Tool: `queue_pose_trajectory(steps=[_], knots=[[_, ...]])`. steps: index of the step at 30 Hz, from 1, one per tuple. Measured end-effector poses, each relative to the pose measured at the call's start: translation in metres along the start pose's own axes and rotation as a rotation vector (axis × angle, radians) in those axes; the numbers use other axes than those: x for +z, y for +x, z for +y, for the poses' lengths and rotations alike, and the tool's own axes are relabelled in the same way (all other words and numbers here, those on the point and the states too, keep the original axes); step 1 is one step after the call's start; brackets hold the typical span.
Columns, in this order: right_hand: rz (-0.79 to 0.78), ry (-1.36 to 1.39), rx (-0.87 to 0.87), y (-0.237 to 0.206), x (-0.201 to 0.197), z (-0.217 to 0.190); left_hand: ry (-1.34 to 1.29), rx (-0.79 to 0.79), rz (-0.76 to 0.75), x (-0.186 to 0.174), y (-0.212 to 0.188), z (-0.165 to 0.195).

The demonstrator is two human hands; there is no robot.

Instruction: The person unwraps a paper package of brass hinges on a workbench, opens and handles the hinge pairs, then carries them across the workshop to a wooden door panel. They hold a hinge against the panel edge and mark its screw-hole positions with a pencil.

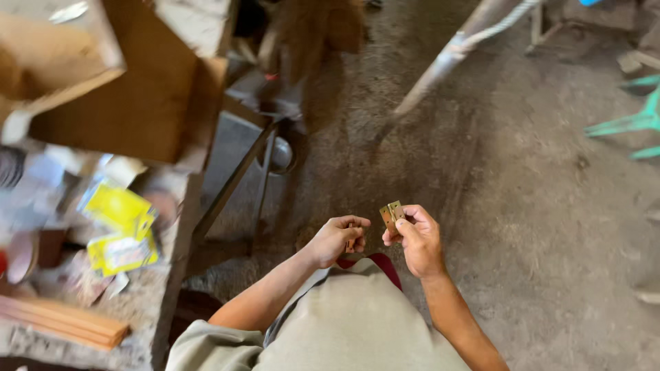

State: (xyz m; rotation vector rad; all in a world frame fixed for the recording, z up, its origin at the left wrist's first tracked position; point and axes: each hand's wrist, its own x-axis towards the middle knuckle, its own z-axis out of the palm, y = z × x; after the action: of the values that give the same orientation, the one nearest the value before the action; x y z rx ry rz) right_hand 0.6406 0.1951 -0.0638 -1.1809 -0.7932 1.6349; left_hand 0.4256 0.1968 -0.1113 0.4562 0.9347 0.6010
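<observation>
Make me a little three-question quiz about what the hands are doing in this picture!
1. True or false: the right hand holds a small brass-coloured hinge in its fingertips.
2. On which side of the person do the yellow packets lie? A) left B) right C) straight ahead on the floor
3. Fill in: the left hand is closed around something small and ____ in colour.

Key: 1 true. 2 A, on the cluttered workbench. 3 brownish; what it is cannot be told.
</observation>
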Motion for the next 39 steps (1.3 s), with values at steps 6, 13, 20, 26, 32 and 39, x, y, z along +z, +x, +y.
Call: queue_pose_trajectory(steps=[6, 13, 20, 26, 32, 39], knots=[[0.121, -0.030, -0.029, 0.026, -0.100, -0.020, 0.270, -0.063, -0.065, 0.056, 0.081, 0.035], [0.193, -0.270, -0.104, 0.104, -0.317, -0.024, 0.298, 0.126, -0.287, 0.200, 0.295, -0.001], [0.367, -0.624, -0.107, 0.190, -0.442, -0.139, 0.309, 0.218, -0.330, 0.352, 0.462, 0.030], [0.317, -0.177, -0.205, 0.317, -0.526, -0.204, 0.178, 0.206, -0.309, 0.400, 0.606, 0.100], [0.368, -0.237, -0.022, 0.510, -0.650, -0.240, 0.108, 0.215, -0.220, 0.401, 0.799, 0.222], [0.557, -0.860, 0.639, 0.680, -0.730, -0.280, 0.614, 0.536, 0.066, 0.389, 0.949, 0.465]])
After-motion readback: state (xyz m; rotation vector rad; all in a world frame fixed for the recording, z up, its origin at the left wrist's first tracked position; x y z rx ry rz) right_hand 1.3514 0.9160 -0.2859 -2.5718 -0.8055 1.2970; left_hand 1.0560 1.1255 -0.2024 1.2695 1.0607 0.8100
